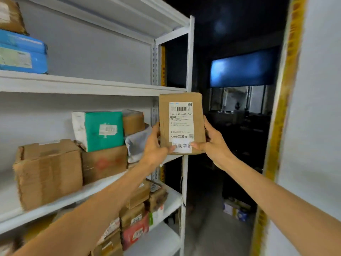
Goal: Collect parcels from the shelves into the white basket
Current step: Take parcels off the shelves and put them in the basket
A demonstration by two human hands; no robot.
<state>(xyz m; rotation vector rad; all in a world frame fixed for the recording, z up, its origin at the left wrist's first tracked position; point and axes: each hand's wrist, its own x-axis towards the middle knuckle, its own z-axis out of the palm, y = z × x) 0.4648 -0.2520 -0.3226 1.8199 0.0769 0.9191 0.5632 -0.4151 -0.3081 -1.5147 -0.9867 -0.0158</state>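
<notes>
A small brown cardboard parcel (181,122) with a white shipping label is held upright in front of the shelf's right post. My left hand (156,145) grips its lower left edge, thumb on the label. My right hand (212,141) grips its lower right edge. More parcels stay on the white shelves (92,84): a large brown box (48,172), a teal-and-white package (99,130), a brown box with red print (105,163), and a blue package (22,52) on the shelf above. The white basket is not in view.
The lower shelf holds several small boxes, one of them red (135,231). Right of the shelving is a dark aisle with a blue-lit panel (243,67) and some boxes on the floor (236,209). A white wall with a yellow strip (284,89) stands at the right.
</notes>
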